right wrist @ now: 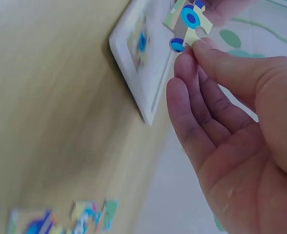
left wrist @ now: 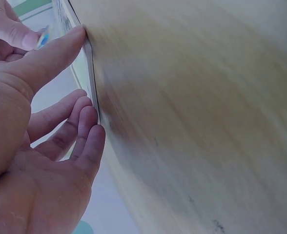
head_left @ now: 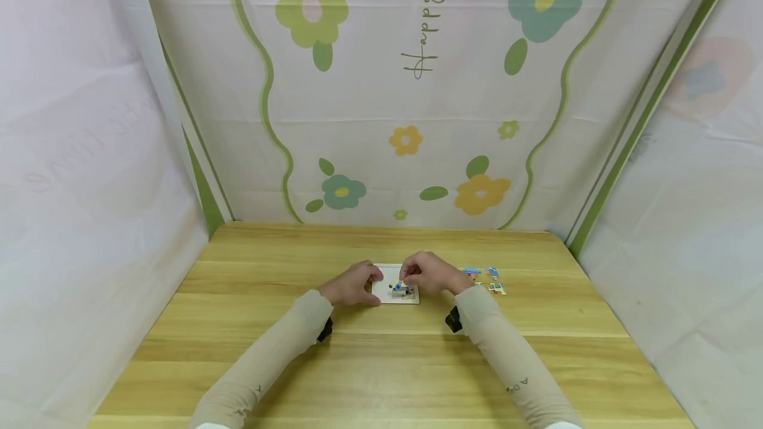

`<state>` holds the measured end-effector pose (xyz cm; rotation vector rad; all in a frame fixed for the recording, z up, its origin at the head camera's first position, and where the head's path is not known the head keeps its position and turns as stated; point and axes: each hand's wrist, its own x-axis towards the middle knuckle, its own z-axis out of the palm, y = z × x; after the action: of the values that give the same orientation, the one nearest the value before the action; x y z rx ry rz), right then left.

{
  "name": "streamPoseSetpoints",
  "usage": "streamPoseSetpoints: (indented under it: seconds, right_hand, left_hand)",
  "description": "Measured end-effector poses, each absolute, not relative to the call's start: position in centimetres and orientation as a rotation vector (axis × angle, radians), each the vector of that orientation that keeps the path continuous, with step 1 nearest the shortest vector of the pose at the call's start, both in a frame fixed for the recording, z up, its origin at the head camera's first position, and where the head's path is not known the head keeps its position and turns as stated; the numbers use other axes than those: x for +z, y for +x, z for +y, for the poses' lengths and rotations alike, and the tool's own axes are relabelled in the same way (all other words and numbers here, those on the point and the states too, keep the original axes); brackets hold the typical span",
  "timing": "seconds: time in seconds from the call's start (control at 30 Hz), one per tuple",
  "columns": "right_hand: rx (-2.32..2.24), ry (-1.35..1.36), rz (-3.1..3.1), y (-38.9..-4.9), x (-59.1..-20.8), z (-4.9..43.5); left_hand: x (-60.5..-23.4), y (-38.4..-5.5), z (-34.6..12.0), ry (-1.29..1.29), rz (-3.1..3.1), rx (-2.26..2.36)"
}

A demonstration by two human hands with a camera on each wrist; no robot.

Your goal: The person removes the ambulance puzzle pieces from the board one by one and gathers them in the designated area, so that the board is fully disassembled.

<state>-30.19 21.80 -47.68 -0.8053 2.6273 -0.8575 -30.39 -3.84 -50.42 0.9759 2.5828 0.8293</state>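
Note:
A puzzle piece (right wrist: 188, 22) with a bright blue ring on it is pinched between the thumb and fingertips of my right hand (head_left: 434, 273), over a white puzzle tray (head_left: 383, 291). Part of a picture (right wrist: 141, 45) shows in the tray, blurred in the right wrist view. At the tray's left side lies my left hand (head_left: 353, 285), thumb toward the near corner and relaxed fingers farther up. The left wrist view shows its thumb (left wrist: 60, 54) and fingertips touching the tray's edge.
Several loose puzzle pieces (head_left: 497, 288) lie on the wooden table (head_left: 381, 363) to the right of the tray, partly hidden by the right hand in the head view. A flowered cloth (head_left: 357, 104) hangs behind the table, with more cloth at both sides.

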Motion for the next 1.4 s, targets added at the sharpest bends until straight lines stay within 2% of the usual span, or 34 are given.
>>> streamPoseSetpoints:
  seconds: [0.77, 1.0, 1.4]
  right_hand:
    - [-0.835, -0.631, 2.623, -27.7, -46.1, 37.2]
    - [-0.871, -0.618, 2.549, -26.3, -46.6, 38.9]
    - [-0.875, -0.570, 2.601, -26.1, -48.9, 39.0]
  left_hand:
    - [-50.2, -30.6, -3.9, 0.970, 2.552, 0.836]
    - [-50.1, -30.3, -3.8, 0.943, 2.546, 0.845]
    - [-50.2, -30.3, -4.0, 0.957, 2.527, 0.845]
